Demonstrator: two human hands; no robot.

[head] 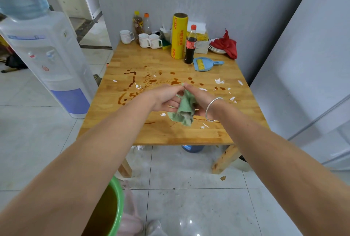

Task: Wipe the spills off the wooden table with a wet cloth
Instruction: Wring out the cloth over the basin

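Left hand: pinches green cloth.
Right hand: we think it pinches the same top corner.
Spills: brown, across wooden table.

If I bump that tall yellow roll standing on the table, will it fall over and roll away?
Probably. The yellow roll stands on end, tall and narrow, so a bump near its top could tip it. It is round, so once down it would likely roll across the table. The cola bottle close beside it might get knocked too.
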